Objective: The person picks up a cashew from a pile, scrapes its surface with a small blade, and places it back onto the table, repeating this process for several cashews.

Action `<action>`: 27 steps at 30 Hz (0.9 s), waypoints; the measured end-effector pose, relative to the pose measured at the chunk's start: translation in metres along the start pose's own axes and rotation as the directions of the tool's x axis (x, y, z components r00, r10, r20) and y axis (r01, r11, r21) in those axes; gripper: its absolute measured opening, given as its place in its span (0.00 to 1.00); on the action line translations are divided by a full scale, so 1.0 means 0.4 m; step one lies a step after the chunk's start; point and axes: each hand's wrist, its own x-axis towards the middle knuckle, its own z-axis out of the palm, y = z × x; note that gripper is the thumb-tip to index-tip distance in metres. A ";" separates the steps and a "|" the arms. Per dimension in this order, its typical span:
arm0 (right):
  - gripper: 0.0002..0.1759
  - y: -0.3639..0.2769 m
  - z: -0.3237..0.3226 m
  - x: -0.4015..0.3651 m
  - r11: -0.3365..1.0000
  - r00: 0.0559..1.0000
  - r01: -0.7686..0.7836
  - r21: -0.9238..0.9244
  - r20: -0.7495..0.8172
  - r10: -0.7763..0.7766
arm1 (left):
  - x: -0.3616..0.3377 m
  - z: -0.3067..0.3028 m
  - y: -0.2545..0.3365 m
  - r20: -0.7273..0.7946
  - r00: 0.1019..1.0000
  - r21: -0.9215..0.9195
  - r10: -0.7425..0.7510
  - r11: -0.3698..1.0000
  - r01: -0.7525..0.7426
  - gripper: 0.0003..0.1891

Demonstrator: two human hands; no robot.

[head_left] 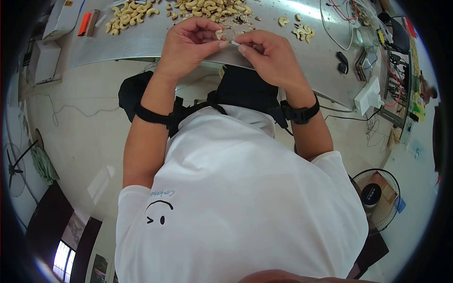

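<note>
Head view: looking at a cashew (219,34) grasped at the fingertips of the left hand (188,49), over the near part of the counter (141,42). Just left of, and slightly farther than, a small pale piece (235,43) pinched in the right hand (269,54), so nearer to the left grip. Slanting from near right toward far left, as to the pale piece; too small to tell the cashew's long axis or any contact. Cream-yellow, seemingly uneven, much like the cashew pile (207,8) beyond, beside brown crumbs (239,20).
</note>
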 end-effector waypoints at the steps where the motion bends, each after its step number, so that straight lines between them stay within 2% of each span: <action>1: 0.11 0.010 0.004 0.001 0.999 1.000 -0.008 0.032 0.003 0.008 | -0.001 -0.001 -0.001 0.002 1.000 -0.002 0.004 1.000 -0.004 0.15; 8: 0.10 0.010 0.010 -0.002 0.993 0.998 -0.057 0.103 -0.001 0.057 | 0.003 -0.003 -0.010 -0.002 0.999 0.010 0.039 0.999 -0.039 0.15; 20: 0.10 0.039 0.031 -0.018 0.999 0.994 0.034 0.034 -0.106 -0.031 | 0.000 0.009 -0.004 -0.009 0.999 0.052 0.054 0.997 -0.053 0.14; 23: 0.11 0.038 0.034 -0.019 0.993 0.981 0.113 -0.021 -0.157 -0.115 | -0.003 0.011 -0.003 -0.026 0.999 0.057 0.037 0.998 -0.036 0.15; 27: 0.11 0.018 0.039 -0.026 0.989 0.965 0.112 -0.098 -0.225 -0.132 | 0.000 0.005 -0.006 -0.022 0.999 0.065 0.044 0.997 -0.042 0.15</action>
